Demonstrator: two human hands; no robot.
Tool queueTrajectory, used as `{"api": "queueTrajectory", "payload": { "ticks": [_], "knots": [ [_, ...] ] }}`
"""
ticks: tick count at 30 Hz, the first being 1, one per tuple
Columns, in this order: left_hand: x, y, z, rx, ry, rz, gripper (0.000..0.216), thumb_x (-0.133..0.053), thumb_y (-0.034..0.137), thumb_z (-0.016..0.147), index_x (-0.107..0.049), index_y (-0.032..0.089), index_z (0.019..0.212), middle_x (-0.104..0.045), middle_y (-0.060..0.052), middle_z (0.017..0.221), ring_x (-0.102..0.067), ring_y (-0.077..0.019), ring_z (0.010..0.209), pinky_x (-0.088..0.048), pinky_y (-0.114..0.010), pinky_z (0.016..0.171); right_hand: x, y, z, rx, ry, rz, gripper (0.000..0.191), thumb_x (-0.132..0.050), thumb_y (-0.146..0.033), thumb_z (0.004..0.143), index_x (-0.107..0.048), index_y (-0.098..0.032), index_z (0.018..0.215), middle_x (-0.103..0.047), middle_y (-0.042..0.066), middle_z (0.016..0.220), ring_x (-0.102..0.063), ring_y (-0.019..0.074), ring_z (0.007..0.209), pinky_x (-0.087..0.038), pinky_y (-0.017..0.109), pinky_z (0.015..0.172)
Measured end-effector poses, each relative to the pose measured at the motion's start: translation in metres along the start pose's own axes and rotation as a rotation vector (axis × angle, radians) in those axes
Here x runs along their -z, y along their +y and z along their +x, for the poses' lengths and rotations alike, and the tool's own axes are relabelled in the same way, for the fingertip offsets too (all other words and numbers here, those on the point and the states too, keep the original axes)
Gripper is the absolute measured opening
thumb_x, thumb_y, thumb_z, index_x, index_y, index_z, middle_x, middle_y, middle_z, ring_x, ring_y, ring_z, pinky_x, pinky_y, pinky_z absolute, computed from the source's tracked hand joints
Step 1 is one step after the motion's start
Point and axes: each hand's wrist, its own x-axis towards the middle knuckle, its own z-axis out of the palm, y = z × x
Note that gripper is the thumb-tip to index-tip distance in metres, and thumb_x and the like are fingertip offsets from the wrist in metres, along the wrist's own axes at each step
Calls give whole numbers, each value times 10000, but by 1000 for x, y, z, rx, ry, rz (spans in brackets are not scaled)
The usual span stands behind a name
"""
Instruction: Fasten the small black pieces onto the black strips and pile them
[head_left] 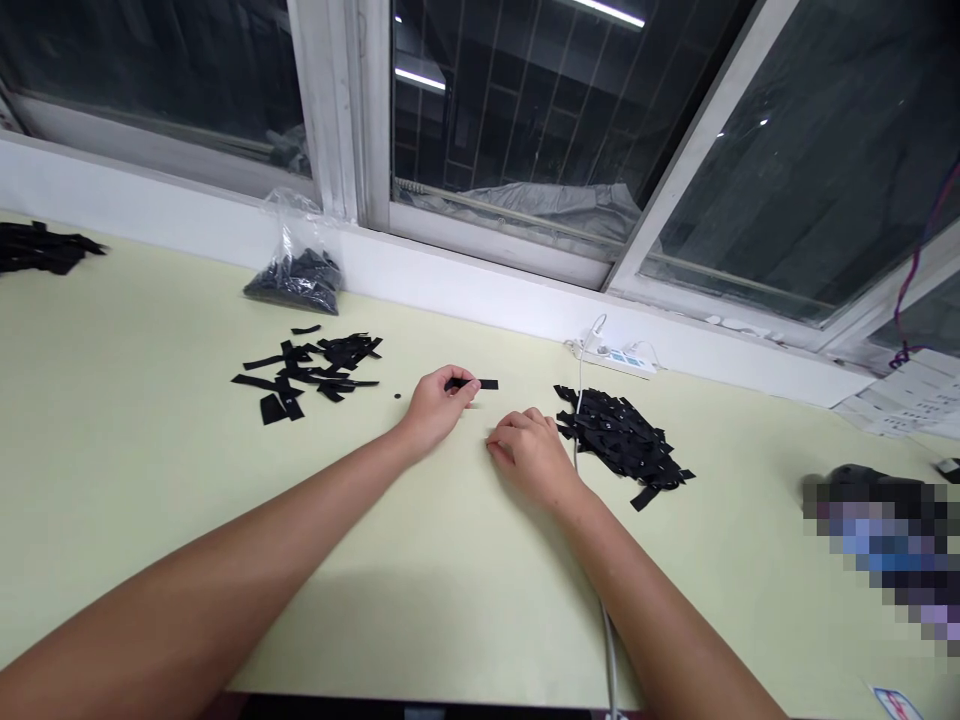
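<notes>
My left hand (439,410) pinches a short black fabric strip (488,384) between thumb and fingers, one end sticking out to the right. Just right of it, my right hand (527,452) is closed low over the table, fingertips together; whatever they hold, if anything, is too small or blurred to name. A dense pile of black strips (619,435) lies beside my right hand. To the left of my left hand is a looser scatter of black strips (289,375), some with small pale marks. A small dark round piece (397,396) sits between that scatter and my left hand.
A clear plastic bag (300,270) of dark pieces stands by the wall. More black strips (45,247) lie far left. A white power strip (619,360) stands at the back; its cable (609,640) runs under my right arm. A person, pixelated, is at right.
</notes>
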Motion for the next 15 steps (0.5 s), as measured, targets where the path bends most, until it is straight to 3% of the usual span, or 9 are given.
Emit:
{"api": "queueTrajectory", "payload": {
  "ticks": [7, 11, 15],
  "knots": [
    [-2, 1, -6, -26, -66, 72, 261, -680, 396, 771, -634, 162, 878, -627, -4, 768, -540, -127, 691, -464, -283, 695, 15, -5, -11, -106, -104, 9, 138, -529, -134, 865, -638, -179, 794, -657, 94, 903, -553, 225, 899, -405, 325, 783],
    [-2, 2, -8, -24, -94, 110, 264, -678, 408, 774, -635, 166, 872, -614, 6, 743, -525, -119, 650, -446, -279, 673, 16, -7, -15, -140, -132, 44, 110, -521, -99, 833, -576, -189, 800, -643, 65, 843, -561, 182, 780, -384, 280, 687],
    [-2, 1, -7, -35, -113, 120, 256, -670, 404, 783, -635, 167, 871, -612, 6, 733, -534, -123, 644, -448, -280, 673, 19, -4, -16, -145, -55, 194, 133, -511, -113, 846, -558, -213, 919, -643, 12, 799, -552, 150, 665, -355, 261, 612]
  ]
}}
